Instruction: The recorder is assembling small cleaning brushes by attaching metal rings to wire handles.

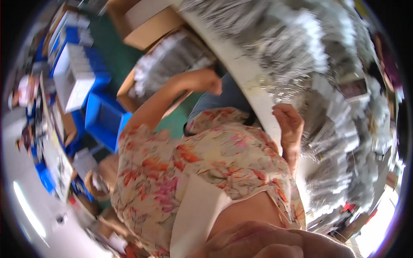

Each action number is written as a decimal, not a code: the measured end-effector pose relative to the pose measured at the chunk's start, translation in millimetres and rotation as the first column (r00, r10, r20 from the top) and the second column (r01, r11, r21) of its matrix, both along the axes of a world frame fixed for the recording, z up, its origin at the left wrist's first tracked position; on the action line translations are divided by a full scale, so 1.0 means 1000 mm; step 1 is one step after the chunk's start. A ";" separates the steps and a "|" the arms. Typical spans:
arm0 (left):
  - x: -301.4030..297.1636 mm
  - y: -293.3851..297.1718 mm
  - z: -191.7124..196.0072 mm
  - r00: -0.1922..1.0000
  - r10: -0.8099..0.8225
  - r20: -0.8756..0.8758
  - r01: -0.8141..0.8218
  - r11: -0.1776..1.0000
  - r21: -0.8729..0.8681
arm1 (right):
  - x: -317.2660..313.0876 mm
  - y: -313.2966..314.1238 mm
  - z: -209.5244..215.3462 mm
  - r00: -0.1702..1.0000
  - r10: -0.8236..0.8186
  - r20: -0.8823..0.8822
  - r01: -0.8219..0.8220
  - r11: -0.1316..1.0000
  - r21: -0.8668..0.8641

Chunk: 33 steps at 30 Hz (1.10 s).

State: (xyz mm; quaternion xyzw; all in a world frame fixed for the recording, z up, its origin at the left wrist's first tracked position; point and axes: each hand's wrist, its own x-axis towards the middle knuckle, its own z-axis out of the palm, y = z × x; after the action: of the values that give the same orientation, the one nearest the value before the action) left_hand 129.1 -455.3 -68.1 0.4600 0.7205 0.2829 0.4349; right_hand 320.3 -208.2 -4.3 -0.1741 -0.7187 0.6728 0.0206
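Observation:
My left hand (pixel 205 81) is over the near edge of an open cardboard box (pixel 125 91), its fingers curled in. The box holds a packed row of thin, silvery-grey bundles (pixel 170 60) with whitish ends. My right hand (pixel 289 118) is raised at the edge of the pale worktable (pixel 245 71), thumb and fingers drawn together. Close to its fingertips lie small shiny bits (pixel 286 88). Whatever either hand may hold is too blurred or hidden to make out. Beyond and beside the right hand, heaps of thin silvery bundles (pixel 297 38) cover much of the table.
Another cardboard box (pixel 155 28) stands open past the first one. Blue bins (pixel 103 114) and a white-and-blue crate (pixel 75 79) stand on the green floor at left. Farther left, people (pixel 28 90) are at a long table (pixel 58 161). A shallow tray (pixel 355 90) sits among the bundles.

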 end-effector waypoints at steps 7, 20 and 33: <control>-0.052 0.096 0.169 0.956 -0.079 0.282 0.021 0.979 0.203 | 0.022 0.056 0.046 0.952 -0.279 -0.127 0.263 0.956 -0.129; -0.322 0.326 0.040 0.757 0.504 -0.417 -0.523 0.849 0.077 | 0.077 0.256 0.081 0.831 -0.497 -0.248 0.553 0.696 0.458; -0.310 0.301 0.039 0.511 0.679 -0.527 -0.563 0.728 0.392 | -0.010 0.392 0.000 0.692 -0.604 0.395 0.053 0.589 0.806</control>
State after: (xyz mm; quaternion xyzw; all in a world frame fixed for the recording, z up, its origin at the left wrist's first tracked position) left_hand -180.7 -153.8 -29.2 0.2727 0.9121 0.3061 -0.0097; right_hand 310.1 183.6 -3.9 -0.5057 -0.8391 0.1995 -0.0210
